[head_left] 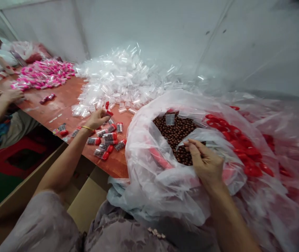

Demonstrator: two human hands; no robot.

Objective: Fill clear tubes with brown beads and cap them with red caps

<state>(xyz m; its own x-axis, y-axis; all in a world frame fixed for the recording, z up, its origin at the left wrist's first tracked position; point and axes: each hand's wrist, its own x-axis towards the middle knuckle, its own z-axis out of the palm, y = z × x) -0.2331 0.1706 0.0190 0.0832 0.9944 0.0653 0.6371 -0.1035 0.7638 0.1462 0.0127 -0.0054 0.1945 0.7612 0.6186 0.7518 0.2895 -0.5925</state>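
Jutting in at the left edge, a co-worker's hands [10, 96] are partly cut off, and whatever they handle is too small to tell. Beyond them, pink-capped tubes [46, 73] lie heaped on the red-brown table [68, 101], near plastic bags [28, 50] whose contents I can't make out. My left hand [96, 119] pinches a red cap [108, 107] above the table; my fingers hide whether anything clear is attached to it. Just below lie bead-filled containers [109, 138] with red tops, some partly covered by my left forearm [67, 159]. Behind, a mound of clear containers [120, 73] blurs into glare. Next comes a cloudy plastic bag [144, 147], with brown beads [174, 136] inside and a small clear container [169, 119] lying on them. My right hand [208, 164] is at the near side of the beads, thumb and fingers drawn together; I cannot tell whether they grasp anything among the plastic folds. Farther right, loose red caps [233, 136] lie in plastic, the outermost veiled by its film.
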